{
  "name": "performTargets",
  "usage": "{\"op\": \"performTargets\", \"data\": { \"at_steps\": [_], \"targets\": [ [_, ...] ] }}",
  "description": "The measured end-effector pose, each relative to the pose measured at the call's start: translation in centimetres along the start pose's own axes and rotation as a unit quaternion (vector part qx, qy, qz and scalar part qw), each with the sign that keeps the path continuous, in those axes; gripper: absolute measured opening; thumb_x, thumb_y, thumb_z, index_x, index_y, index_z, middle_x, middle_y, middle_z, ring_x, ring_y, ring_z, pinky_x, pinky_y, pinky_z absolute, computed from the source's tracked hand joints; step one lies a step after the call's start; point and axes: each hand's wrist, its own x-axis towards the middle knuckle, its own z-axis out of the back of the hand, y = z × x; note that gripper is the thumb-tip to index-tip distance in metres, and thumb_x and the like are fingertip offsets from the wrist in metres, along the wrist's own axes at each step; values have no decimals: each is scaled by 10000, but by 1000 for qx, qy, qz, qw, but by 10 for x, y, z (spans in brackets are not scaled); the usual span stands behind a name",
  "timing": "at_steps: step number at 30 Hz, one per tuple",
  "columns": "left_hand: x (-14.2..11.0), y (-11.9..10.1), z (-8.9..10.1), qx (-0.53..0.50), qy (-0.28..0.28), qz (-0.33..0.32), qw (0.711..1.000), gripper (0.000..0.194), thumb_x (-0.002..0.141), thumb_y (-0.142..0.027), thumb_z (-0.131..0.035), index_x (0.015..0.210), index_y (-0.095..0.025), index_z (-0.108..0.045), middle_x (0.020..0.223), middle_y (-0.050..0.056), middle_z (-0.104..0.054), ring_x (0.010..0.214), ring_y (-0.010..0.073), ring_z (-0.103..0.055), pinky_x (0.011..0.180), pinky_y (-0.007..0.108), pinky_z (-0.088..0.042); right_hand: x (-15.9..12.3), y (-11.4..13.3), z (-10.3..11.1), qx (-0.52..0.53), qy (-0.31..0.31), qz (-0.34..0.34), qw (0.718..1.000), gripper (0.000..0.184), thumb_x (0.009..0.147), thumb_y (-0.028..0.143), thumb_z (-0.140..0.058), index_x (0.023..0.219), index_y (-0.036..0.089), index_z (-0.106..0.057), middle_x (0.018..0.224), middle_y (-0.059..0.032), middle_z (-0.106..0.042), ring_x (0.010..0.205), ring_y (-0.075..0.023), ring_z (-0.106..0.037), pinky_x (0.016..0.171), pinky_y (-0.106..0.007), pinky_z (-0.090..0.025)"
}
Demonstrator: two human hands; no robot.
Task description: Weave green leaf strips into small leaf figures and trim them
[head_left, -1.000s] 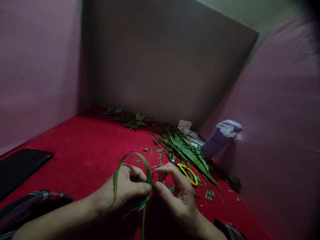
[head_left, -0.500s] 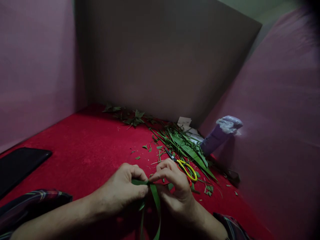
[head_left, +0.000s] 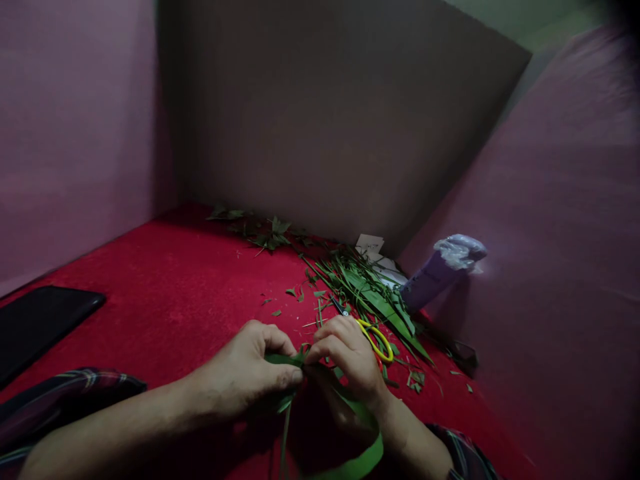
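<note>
Between my two hands is a long green leaf strip (head_left: 371,437), bent into a loop that curves down below my right hand. My left hand (head_left: 253,365) is closed, pinching a folded part of the leaf between thumb and forefinger. Close against it, the fingertips of my right hand (head_left: 345,360) are closed on the strip where it bends over. Narrow ends dangle under my left hand. Just beyond my right hand lie scissors (head_left: 379,338) with yellow handles, partly hidden by that hand.
Long leaves and stems (head_left: 375,300) lie in a heap beyond the scissors, with leaf scraps around. A purple container (head_left: 433,277) topped with clear plastic leans by the right wall. White papers (head_left: 370,245) lie behind the heap. A black flat object (head_left: 47,327) rests on the red cloth (head_left: 165,280) at left.
The strip hanging straight down between my hands now swings out to the right in a wide loop. My right fingertips have shifted slightly at the fold, while my left hand keeps its pinch.
</note>
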Motion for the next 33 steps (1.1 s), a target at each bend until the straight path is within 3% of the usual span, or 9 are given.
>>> {"op": "performTargets", "data": {
  "at_steps": [5,12,17,22,26,29,33],
  "targets": [
    [-1,2,1,66,2,-30,997,138,651,-217,-607,548,-141,-556,510,-55,-446,458,78,-393,427,206,-280,-6,6,-2,70,1,-47,996,168,729,82,-542,846,203,-537,956,-61,-549,863,-194,-531,735,-346,-408],
    [-2,-2,0,135,-23,-53,989,123,640,-244,-628,577,-139,-619,592,-46,-452,528,93,-432,463,199,-329,-7,6,-4,137,-8,-64,989,195,714,55,-558,850,191,-522,866,-54,-560,812,-180,-551,700,-311,-442],
    [-3,-4,-1,155,-41,-68,985,125,629,-190,-613,517,-147,-579,599,-42,-458,557,99,-437,485,201,-331,-5,12,-4,145,-20,-78,986,151,748,77,-536,843,194,-540,837,-58,-577,804,-185,-561,704,-323,-462],
    [0,0,-1,54,-27,-50,997,167,625,-238,-650,521,-143,-559,573,-49,-445,532,92,-402,485,213,-312,-2,15,-3,159,-25,-93,983,118,772,94,-519,827,193,-553,824,-63,-595,800,-186,-574,716,-328,-469],
    [2,3,1,-37,-11,3,999,169,609,-260,-661,565,-129,-564,505,-47,-462,472,83,-381,463,226,-277,0,13,0,171,-1,-106,980,129,772,113,-530,866,188,-576,937,-85,-588,887,-197,-568,774,-341,-462],
    [3,2,3,-59,-14,13,998,166,605,-246,-664,561,-134,-550,461,-59,-452,437,74,-366,448,224,-258,-1,9,0,162,-22,-109,981,156,781,130,-527,917,183,-581,987,-87,-571,943,-204,-549,807,-341,-444],
    [2,0,3,-70,-6,23,997,177,603,-242,-668,548,-138,-536,447,-64,-452,425,69,-366,440,218,-259,-3,7,-1,167,-49,-135,976,120,797,171,-523,905,185,-574,867,-47,-581,799,-175,-553,716,-301,-441]
  ]
}}
